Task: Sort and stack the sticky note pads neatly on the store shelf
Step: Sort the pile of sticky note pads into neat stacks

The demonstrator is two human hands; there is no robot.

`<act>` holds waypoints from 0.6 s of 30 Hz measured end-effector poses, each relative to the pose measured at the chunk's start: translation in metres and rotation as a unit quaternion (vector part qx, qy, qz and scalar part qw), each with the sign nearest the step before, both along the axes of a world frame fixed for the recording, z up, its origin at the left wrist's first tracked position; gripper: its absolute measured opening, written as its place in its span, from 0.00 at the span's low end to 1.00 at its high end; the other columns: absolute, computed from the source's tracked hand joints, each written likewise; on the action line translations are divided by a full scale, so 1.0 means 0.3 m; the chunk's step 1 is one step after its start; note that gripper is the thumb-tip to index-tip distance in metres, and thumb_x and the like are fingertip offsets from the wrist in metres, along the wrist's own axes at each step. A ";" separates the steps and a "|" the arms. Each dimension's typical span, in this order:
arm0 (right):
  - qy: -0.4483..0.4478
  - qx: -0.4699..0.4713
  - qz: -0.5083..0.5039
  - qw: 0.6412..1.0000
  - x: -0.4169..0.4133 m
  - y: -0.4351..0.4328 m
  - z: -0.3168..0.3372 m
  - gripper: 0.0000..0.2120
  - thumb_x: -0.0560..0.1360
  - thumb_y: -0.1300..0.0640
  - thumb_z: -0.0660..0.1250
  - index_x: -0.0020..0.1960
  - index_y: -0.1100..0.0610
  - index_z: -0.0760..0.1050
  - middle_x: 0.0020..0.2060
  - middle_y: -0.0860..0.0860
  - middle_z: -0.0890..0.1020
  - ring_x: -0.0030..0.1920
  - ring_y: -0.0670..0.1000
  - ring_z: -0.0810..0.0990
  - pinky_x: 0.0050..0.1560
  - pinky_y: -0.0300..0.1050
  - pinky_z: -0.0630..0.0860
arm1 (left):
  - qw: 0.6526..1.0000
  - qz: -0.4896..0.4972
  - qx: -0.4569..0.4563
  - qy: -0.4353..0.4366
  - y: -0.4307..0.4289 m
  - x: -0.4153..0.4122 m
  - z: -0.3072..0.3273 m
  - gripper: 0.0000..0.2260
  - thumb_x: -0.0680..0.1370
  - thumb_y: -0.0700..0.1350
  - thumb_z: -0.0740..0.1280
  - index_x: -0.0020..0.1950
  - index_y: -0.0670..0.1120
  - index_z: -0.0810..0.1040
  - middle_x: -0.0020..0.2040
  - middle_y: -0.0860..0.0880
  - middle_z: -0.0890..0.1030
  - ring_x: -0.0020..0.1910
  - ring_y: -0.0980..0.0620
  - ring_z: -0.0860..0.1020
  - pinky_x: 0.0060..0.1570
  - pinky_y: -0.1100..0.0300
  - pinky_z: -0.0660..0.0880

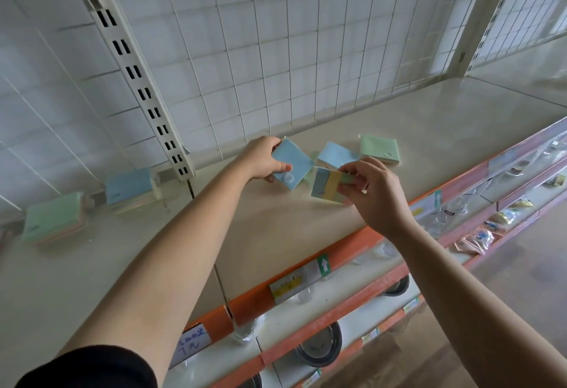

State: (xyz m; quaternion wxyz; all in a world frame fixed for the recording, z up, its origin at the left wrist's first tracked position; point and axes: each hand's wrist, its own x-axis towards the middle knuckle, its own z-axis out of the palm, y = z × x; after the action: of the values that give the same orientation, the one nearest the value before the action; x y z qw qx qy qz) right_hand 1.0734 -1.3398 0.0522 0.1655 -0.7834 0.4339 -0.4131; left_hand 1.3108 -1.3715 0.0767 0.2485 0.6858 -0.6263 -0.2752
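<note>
Mid-sort, both hands loaded. My left hand has its grip clamped on a blue pad: thumb across the top face, fingers wrapped round the far edge, pad tilted and lifted just off the shelf. My right hand pinches a striped pad by its right end, between thumb and fingertips; its colour bands face me and it sits at 9 o'clock from that hand, nearly touching the blue one.

Still loose on the shelf: a second blue pad just past my right fingers at 12 o'clock, and a green pad at 1 o'clock, lying flat.

Stacks already going, well off at 9 o'clock from my left hand, past the slotted upright: a blue-topped stack and, further left, a green-topped stack. Both blurred, so I can't tell how square they are.

Next move, as I read it: carry the blue pad left to the blue-topped stack and set it down with edges flush. The striped one matches no visible stack, so it likely needs its own spot.
</note>
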 end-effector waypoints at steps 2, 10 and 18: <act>0.001 0.000 0.003 1.000 0.003 0.003 -0.002 0.13 0.65 0.69 0.74 0.48 0.61 0.80 0.41 0.48 0.76 0.38 0.37 0.72 0.42 0.23 0.66 | 1.000 -0.004 -0.010 -0.008 0.003 0.006 0.007 0.17 0.73 0.39 0.71 0.60 0.41 0.74 0.51 0.43 0.78 0.46 0.46 0.81 0.32 0.56 0.80; -0.002 0.006 0.003 1.000 0.042 0.027 0.008 0.11 0.65 0.67 0.74 0.46 0.60 0.79 0.40 0.45 0.76 0.37 0.38 0.73 0.39 0.24 0.66 | 0.999 -0.003 -0.046 -0.018 0.076 0.078 0.051 0.13 0.75 0.39 0.69 0.59 0.43 0.75 0.49 0.46 0.78 0.47 0.48 0.80 0.34 0.57 0.80; -0.003 0.013 0.045 0.999 0.201 0.088 0.019 0.10 0.66 0.64 0.74 0.46 0.59 0.79 0.39 0.47 0.78 0.39 0.46 0.73 0.40 0.25 0.66 | 0.993 0.065 -0.101 0.016 0.304 0.232 0.055 0.16 0.74 0.40 0.70 0.61 0.47 0.75 0.49 0.49 0.79 0.45 0.51 0.80 0.32 0.61 0.79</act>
State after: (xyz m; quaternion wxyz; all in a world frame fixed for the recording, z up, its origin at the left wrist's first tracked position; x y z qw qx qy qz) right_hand 1.1338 -1.3133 0.0579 0.1959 -0.7985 0.4029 -0.4021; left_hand 1.3805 -1.2803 0.0931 0.3438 0.6922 -0.6008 -0.2043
